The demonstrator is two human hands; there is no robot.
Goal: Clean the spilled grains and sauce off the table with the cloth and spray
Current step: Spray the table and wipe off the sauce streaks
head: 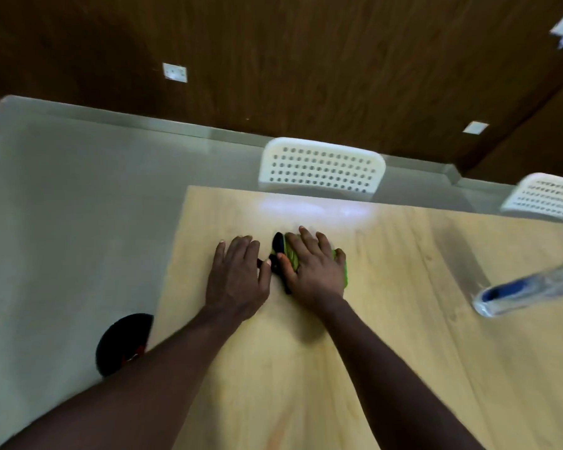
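A green and black cloth (pixel 292 254) lies bunched on the light wooden table (pixel 387 336). My right hand (pixel 312 264) presses flat on top of it with fingers spread. My left hand (pixel 238 274) lies flat on the table just left of the cloth, its thumb touching the cloth's black edge. A clear spray bottle (pixel 530 289) with a blue part lies blurred at the table's right side. I cannot make out grains or sauce on the wood.
Two white perforated chairs stand at the table's far edge, one (pixel 322 167) behind my hands, the other (pixel 546 198) at the right. The table's left edge runs close to my left hand. A dark round object (pixel 124 342) sits on the grey floor below that edge.
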